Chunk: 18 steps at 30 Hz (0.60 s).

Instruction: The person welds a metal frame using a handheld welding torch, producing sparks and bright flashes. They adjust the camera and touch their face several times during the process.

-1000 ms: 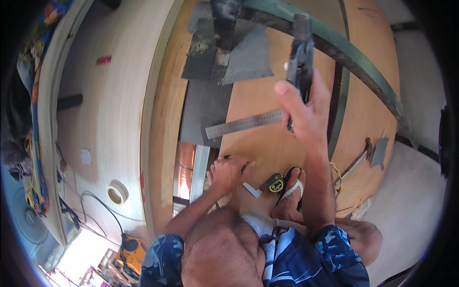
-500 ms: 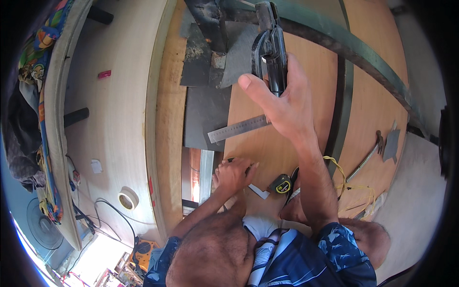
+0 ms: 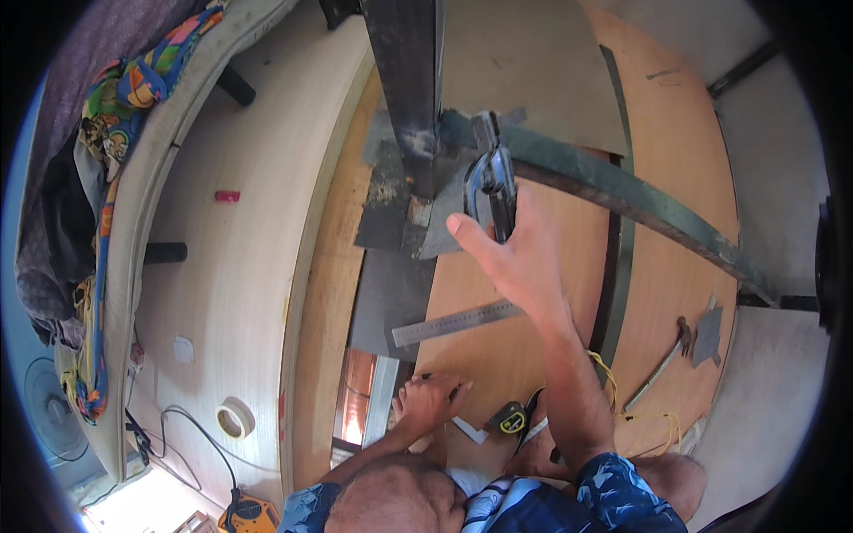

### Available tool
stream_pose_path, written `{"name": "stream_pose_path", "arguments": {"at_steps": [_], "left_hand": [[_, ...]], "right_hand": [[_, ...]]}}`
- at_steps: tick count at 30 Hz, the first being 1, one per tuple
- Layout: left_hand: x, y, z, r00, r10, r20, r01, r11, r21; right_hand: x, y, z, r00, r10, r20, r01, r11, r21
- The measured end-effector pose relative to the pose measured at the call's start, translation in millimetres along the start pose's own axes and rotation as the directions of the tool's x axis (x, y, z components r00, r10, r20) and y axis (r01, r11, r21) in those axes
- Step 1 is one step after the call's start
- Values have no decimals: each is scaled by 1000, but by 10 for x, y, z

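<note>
A black hand tool with a lever and narrow jaws (image 3: 487,173) stands upright in my right hand (image 3: 524,258). Its handle lies between thumb and fingers, and the thumb is held off to the left. The tool's top overlaps the end of a long dark metal bar (image 3: 622,200) beside a dark metal post (image 3: 402,98); I cannot tell if they touch. Near my knee, my left hand (image 3: 428,400) has its fingers curled around something small and dark, mostly hidden. A steel ruler (image 3: 449,323) lies on the wood-coloured board (image 3: 569,231), its right end behind my right hand.
A tape measure (image 3: 508,418) lies between my legs, beside a white angled piece (image 3: 470,430). At the right are a hammer (image 3: 662,364), a grey scrap (image 3: 708,336) and yellow cord (image 3: 613,382). On the pale panel at left sit a tape roll (image 3: 234,417) and a pink object (image 3: 227,196).
The view has shifted, so the scene sits lower in the picture and more of the post shows. My right hand still has the black tool, and my left hand stays near my knee.
</note>
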State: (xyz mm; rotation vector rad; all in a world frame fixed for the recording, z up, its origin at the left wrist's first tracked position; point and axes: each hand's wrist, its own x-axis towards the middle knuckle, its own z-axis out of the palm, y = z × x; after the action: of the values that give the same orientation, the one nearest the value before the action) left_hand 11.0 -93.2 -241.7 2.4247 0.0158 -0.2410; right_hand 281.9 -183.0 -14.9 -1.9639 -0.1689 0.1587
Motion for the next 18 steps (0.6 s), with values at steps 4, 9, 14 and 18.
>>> {"name": "stream_pose_path", "arguments": {"at_steps": [4,9,14,18], "left_hand": [[4,15,-31,998,41,-57,-38,998,56],[6,46,-81,998,35,-42,-32,997,65],[14,100,-139,998,24,-55,-23,999,30],[16,157,-206,999,-19,-48,17,999,-42]], "right_hand": [[17,13,24,1000,15,8,-15,1000,-4],[43,52,60,1000,9,9,-9,1000,-13],[59,81,83,1000,14,16,-14,998,-57],[57,62,130,999,-30,-19,29,998,-64]]}}
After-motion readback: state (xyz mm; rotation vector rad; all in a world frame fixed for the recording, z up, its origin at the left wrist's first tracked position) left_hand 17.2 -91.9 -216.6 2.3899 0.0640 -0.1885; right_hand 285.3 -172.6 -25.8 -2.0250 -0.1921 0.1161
